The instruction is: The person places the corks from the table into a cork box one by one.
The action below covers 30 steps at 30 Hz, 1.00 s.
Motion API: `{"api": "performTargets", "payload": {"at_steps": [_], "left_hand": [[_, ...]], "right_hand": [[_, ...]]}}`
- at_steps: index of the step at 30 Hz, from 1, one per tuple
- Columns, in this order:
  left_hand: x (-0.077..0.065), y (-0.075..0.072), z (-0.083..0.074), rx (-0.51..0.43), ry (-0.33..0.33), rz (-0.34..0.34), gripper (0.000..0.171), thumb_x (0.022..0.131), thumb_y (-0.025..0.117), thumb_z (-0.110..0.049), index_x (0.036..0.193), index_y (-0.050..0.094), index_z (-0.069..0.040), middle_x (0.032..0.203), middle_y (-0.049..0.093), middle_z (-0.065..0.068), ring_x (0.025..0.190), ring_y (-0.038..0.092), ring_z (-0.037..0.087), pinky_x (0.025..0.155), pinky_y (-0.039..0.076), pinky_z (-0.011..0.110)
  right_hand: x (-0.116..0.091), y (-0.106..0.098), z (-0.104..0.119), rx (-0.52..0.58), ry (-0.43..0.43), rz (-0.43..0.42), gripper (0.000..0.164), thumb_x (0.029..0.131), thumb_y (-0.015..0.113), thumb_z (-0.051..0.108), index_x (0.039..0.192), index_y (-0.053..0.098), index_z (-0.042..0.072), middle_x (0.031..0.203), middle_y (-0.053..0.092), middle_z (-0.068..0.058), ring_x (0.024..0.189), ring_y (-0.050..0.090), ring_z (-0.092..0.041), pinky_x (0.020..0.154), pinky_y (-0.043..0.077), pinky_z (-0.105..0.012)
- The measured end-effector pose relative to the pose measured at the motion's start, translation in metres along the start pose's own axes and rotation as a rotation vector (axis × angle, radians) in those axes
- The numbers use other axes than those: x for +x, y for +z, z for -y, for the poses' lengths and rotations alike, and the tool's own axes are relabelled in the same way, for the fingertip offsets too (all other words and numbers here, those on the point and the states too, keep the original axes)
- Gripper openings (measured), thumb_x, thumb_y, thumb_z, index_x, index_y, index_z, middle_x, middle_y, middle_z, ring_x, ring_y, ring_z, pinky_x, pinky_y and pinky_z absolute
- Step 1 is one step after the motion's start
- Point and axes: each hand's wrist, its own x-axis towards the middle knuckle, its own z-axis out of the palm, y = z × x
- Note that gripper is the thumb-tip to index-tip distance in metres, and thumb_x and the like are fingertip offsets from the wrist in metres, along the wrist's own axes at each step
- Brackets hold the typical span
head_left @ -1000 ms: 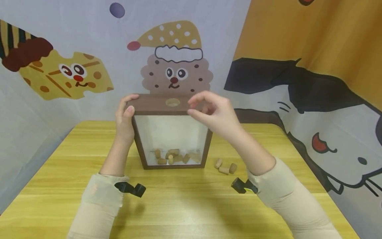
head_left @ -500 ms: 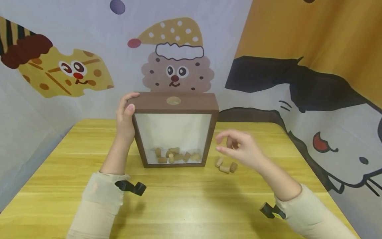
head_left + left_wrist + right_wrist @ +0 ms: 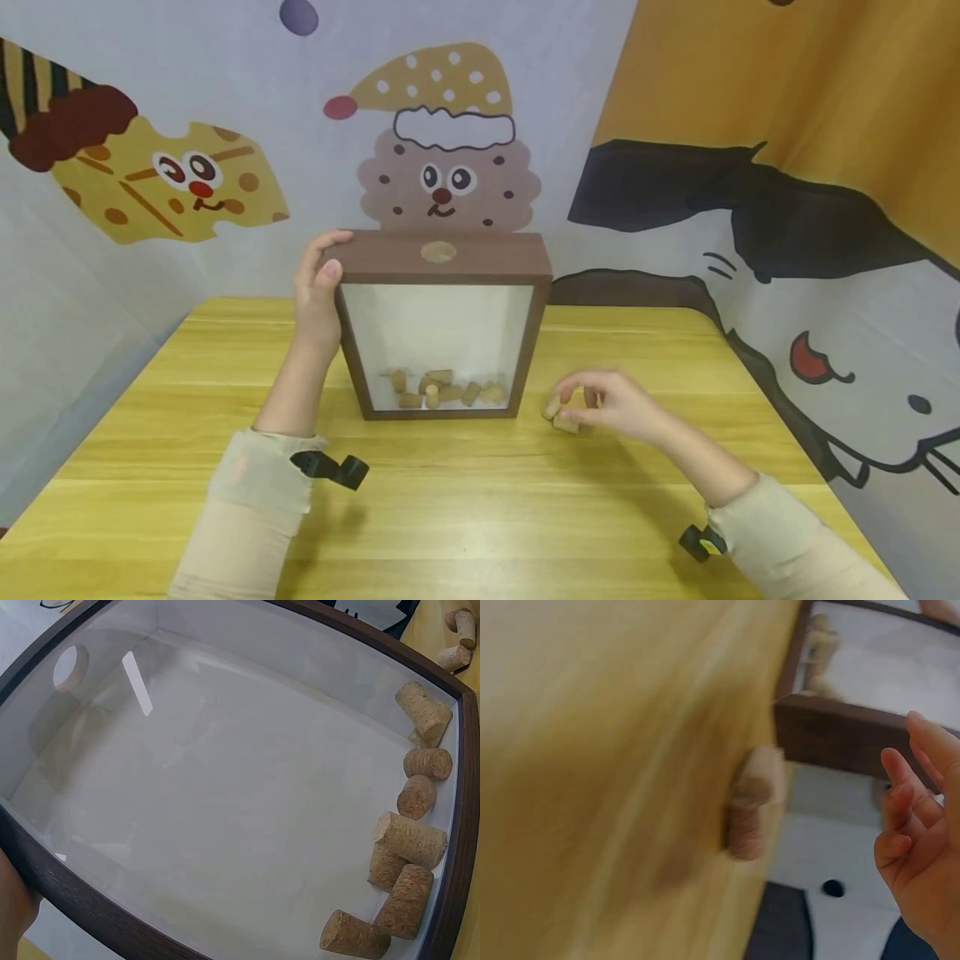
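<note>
A brown wooden shadow box (image 3: 480, 265) with a clear front and a round hole (image 3: 438, 252) in its top stands upright. My left hand (image 3: 318, 304) grips its upper left corner, thumb in front. Several wine corks (image 3: 411, 838) lie along the bottom inside. To the right of the box, loose corks (image 3: 566, 425) rest on the table. Over them is my right hand (image 3: 618, 406), thumb and forefinger apart; it hides part of the group. In the right wrist view the fingers (image 3: 900, 802) hold nothing, and the blurred loose corks (image 3: 746, 832) lie apart from them.
The yellow wood-grain table (image 3: 450, 508) ends at a curtain (image 3: 645, 250) printed with cartoon figures, close behind the box. Each sleeve carries a small black wrist camera (image 3: 330, 469).
My right hand has moved from above the box's top, down and to the right, to the loose corks. The left hand keeps its grip and the box stays put.
</note>
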Motion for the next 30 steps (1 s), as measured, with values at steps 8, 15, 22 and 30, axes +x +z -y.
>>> {"api": "performTargets", "payload": {"at_steps": [8, 15, 22, 30], "left_hand": [[0.000, -0.001, 0.000, 0.024, -0.011, 0.005, 0.054, 0.081, 0.059, -0.054, 0.117, 0.064, -0.015, 0.130, 0.051, 0.008, 0.130, 0.032, 0.024, 0.106, 0.008, 0.041], [0.000, -0.001, 0.001, 0.014, -0.014, -0.003, 0.053, 0.080, 0.060, -0.055, 0.116, 0.064, -0.016, 0.131, 0.050, 0.014, 0.129, 0.033, 0.025, 0.106, 0.009, 0.041], [0.000, -0.001, 0.002, 0.012, -0.012, 0.002, 0.055, 0.081, 0.060, -0.055, 0.117, 0.064, -0.015, 0.130, 0.051, 0.012, 0.126, 0.035, 0.025, 0.105, 0.012, 0.042], [0.000, -0.001, 0.001, 0.028, -0.019, 0.002, 0.052, 0.082, 0.058, -0.053, 0.117, 0.064, -0.015, 0.131, 0.051, 0.011, 0.128, 0.034, 0.024, 0.105, 0.011, 0.042]], "right_hand": [[-0.005, 0.008, -0.030, -0.007, 0.103, 0.128, 0.028, 0.082, 0.076, 0.014, 0.108, 0.069, 0.011, 0.102, 0.068, -0.003, 0.061, 0.054, -0.013, 0.054, 0.046, -0.027], [-0.007, 0.011, -0.043, -0.045, 0.118, 0.160, 0.028, 0.080, 0.077, 0.015, 0.107, 0.069, 0.013, 0.108, 0.068, 0.001, 0.073, 0.057, -0.016, 0.064, 0.048, -0.029], [-0.007, 0.013, -0.052, -0.117, 0.123, 0.182, 0.028, 0.079, 0.078, 0.017, 0.106, 0.070, 0.017, 0.106, 0.067, 0.006, 0.085, 0.059, -0.016, 0.071, 0.049, -0.031], [-0.008, 0.016, -0.056, -0.226, 0.087, 0.189, 0.023, 0.081, 0.076, 0.025, 0.104, 0.072, 0.024, 0.107, 0.067, 0.013, 0.100, 0.061, -0.015, 0.081, 0.049, -0.036]]}}
